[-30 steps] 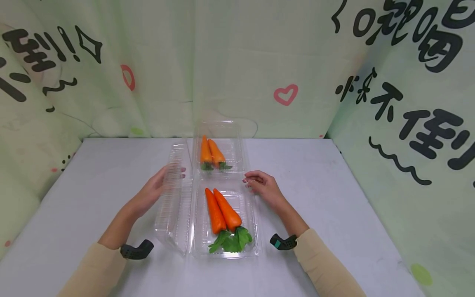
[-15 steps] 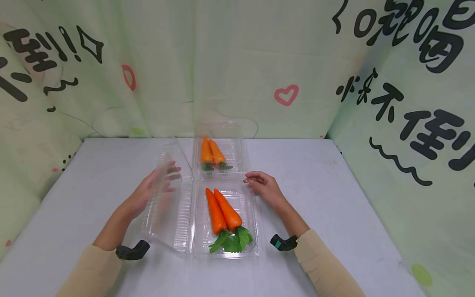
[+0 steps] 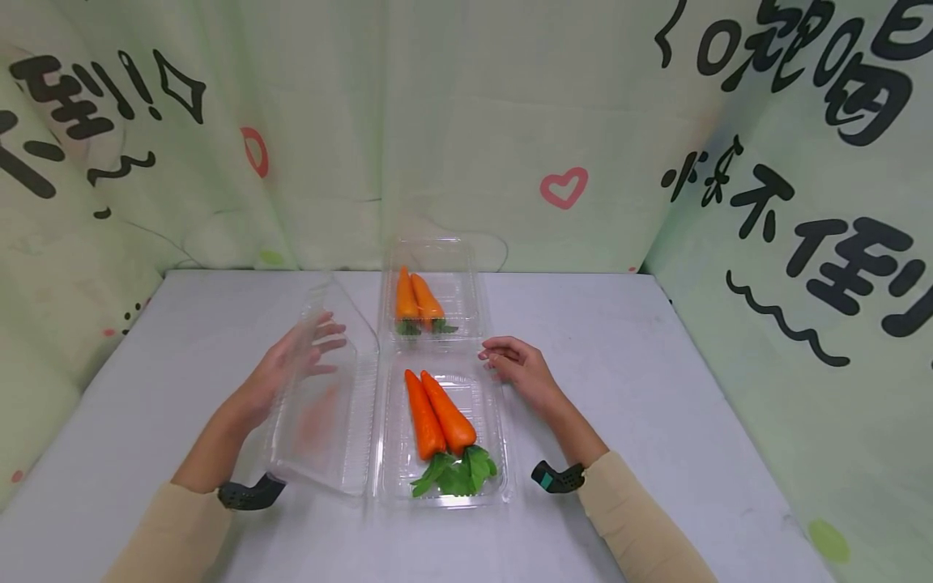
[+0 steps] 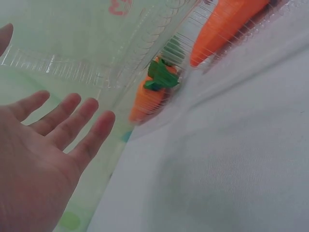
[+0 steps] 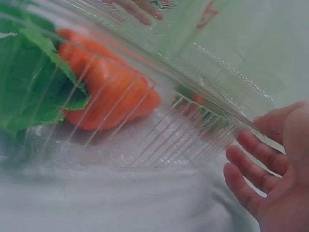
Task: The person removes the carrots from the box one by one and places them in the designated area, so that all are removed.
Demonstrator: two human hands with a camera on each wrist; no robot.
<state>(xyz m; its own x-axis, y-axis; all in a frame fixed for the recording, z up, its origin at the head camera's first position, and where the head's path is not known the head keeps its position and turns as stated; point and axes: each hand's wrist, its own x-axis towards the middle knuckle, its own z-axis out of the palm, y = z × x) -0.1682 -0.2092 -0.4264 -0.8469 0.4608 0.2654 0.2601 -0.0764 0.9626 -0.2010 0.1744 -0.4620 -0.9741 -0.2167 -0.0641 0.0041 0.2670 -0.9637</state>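
Observation:
In the head view, a clear plastic hinged container (image 3: 477, 397) lies open on the table. Inside are two orange carrots (image 3: 446, 413) with green leaves (image 3: 459, 479) toward the near end. Its clear lid (image 3: 328, 441) leans out to the left on the hinge. My left hand (image 3: 286, 364) is behind the lid, fingers spread and fairly straight; contact with the lid cannot be told. In the left wrist view that hand (image 4: 43, 159) holds nothing. My right hand (image 3: 523, 374) pinches the container's right rim, thumb above and fingers below, as the right wrist view shows (image 5: 275, 159).
Behind stands a second clear container (image 3: 461, 295), its lid raised against the back curtain (image 3: 466, 121), with two carrots (image 3: 428, 301) in it. A white table (image 3: 627, 364) bears both. Curtains with black lettering enclose the back and sides.
The lid has swung further down to the left, away from the carrots. My left hand has moved left with it and its fingers have spread. The right hand stays put.

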